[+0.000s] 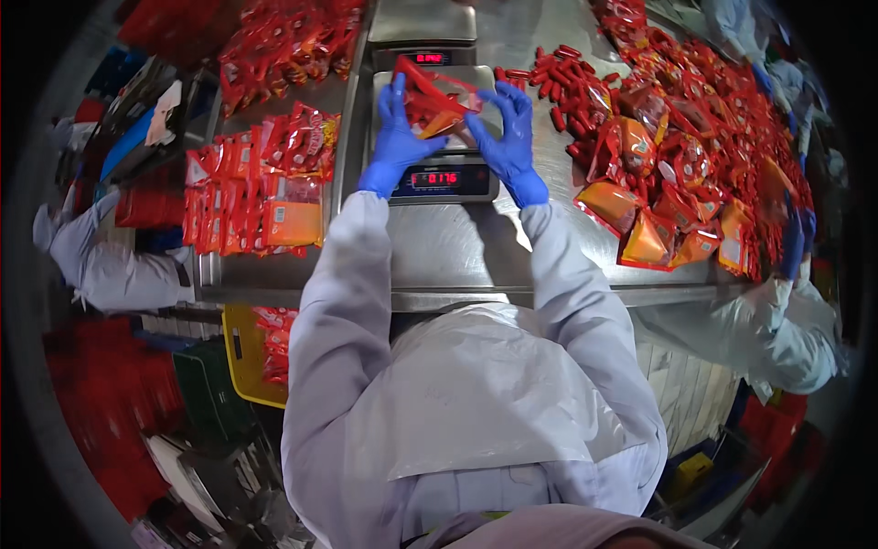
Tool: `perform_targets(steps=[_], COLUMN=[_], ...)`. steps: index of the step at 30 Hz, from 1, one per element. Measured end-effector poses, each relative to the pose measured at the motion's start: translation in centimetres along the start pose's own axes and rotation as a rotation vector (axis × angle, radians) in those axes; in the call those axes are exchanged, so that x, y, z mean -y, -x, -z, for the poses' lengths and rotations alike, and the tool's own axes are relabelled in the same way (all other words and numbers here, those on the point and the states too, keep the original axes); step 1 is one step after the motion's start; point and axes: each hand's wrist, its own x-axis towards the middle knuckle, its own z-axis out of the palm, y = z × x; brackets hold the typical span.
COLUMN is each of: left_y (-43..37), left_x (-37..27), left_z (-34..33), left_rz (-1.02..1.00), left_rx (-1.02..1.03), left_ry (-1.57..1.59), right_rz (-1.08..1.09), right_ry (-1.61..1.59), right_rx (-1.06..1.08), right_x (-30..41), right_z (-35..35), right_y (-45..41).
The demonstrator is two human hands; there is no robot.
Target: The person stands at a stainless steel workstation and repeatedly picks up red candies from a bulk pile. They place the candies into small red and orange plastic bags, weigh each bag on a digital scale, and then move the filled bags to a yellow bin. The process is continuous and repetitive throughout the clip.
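Note:
A red plastic pouch (pixel 433 103) with an orange panel is held over the metal pan of a digital scale (pixel 456 192). My left hand (pixel 398 134), in a blue glove, grips the pouch's left side. At the opposite side, the gloved fingers of my right hand (pixel 507 134) pinch its edge. The pouch is tilted, and its contents are hard to make out. Red digits glow on the scale's front panel. Just right of the pan lie several loose small red sausages (pixel 559 82).
Filled red-and-orange pouches (pixel 651 233) are heaped on the steel table (pixel 439 247) at right. More pouches (pixel 260 185) stand in rows at left. A second scale (pixel 422 24) sits behind. Co-workers (pixel 799 329) stand at the right; a yellow crate (pixel 240 357) is below left.

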Motion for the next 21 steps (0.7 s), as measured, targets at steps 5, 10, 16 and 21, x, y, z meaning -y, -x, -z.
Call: perform_targets(steps=[5, 10, 16, 21], left_y=[-3.4, -2.1, 2.4, 4.1], left_x=[2.1, 0.4, -0.2, -2.5], left_z=[-0.9, -0.2, 4.5, 9.2], left_rz=[-0.013, -0.005, 0.121, 0.167], left_rx=[-0.016, 0.163, 0.05, -0.121], left_ry=[0.122, 0.001, -0.02, 0.201], right_rz=[-0.169, -0.099, -0.223, -0.243], right_ry=[-0.372, -0.211, -0.226, 0.796], right_rx=[0.215, 0.326, 0.144, 0.557], right_x=[0.1, 2.2, -10.0, -13.5], right_z=[-8.8, -6.9, 2.2, 7.0], right_y=[-1.3, -1.3, -2.6, 12.9])
